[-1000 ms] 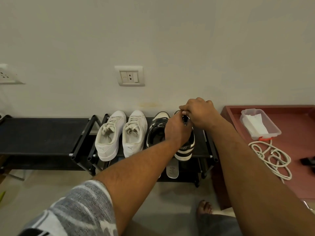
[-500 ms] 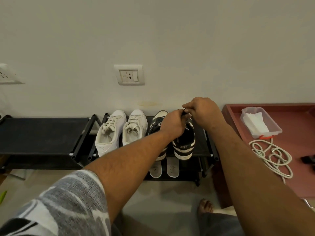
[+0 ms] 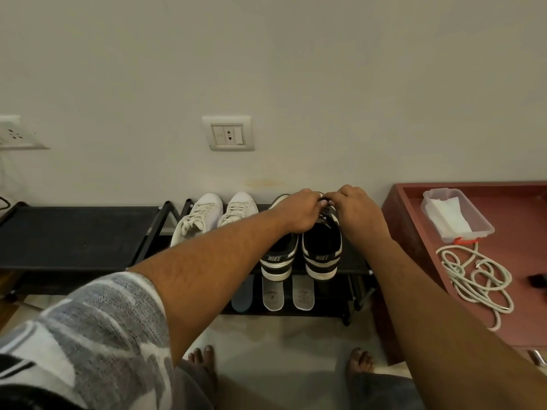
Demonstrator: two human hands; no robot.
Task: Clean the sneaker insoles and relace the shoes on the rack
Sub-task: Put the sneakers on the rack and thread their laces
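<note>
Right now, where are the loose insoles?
Head view, centre: three insoles lie on the rack's lower shelf, directly below the black-and-white Nike pair.

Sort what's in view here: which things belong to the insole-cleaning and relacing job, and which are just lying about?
Part of the job:
black-and-white sneakers, both hands, left hand and right hand, working at one's laces
white sneakers
insoles on the lower shelf
shoe rack

Just lying about:
coiled rope
plastic tub with tissue
wall socket
</note>
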